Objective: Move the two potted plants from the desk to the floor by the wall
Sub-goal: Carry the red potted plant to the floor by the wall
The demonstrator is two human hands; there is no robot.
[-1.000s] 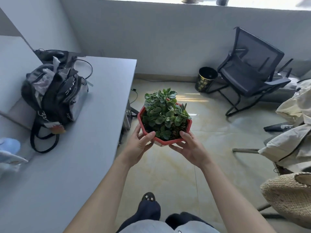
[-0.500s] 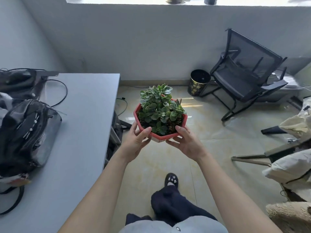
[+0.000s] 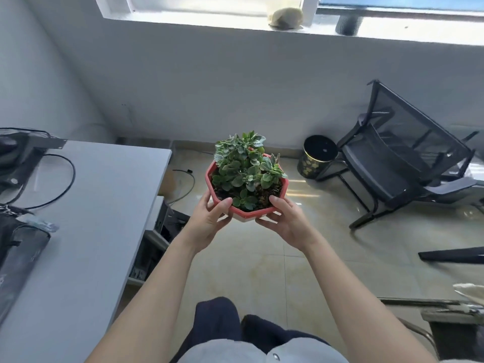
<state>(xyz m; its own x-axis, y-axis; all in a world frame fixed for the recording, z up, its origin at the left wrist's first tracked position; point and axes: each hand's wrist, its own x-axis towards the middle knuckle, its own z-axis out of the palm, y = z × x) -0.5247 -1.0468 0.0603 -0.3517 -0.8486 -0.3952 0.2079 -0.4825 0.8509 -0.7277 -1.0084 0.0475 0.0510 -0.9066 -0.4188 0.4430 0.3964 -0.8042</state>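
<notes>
A green succulent fills a red octagonal pot, which I hold up in the air over the tiled floor. My left hand grips the pot's near left side with the thumb on the rim. On the near right side, my right hand cups it the same way. The grey wall under the window stands ahead of the pot. The grey desk lies to my left. No second potted plant shows on the desk.
A black bag and a cable lie on the desk. A black and gold bin stands by the wall, next to a tipped black mesh chair. Cables lie on the floor beside the desk. Two objects sit on the windowsill.
I have stepped forward toward the wall with the pot held in both hands. The desk and bag have slid back and left in view; the window now shows.
</notes>
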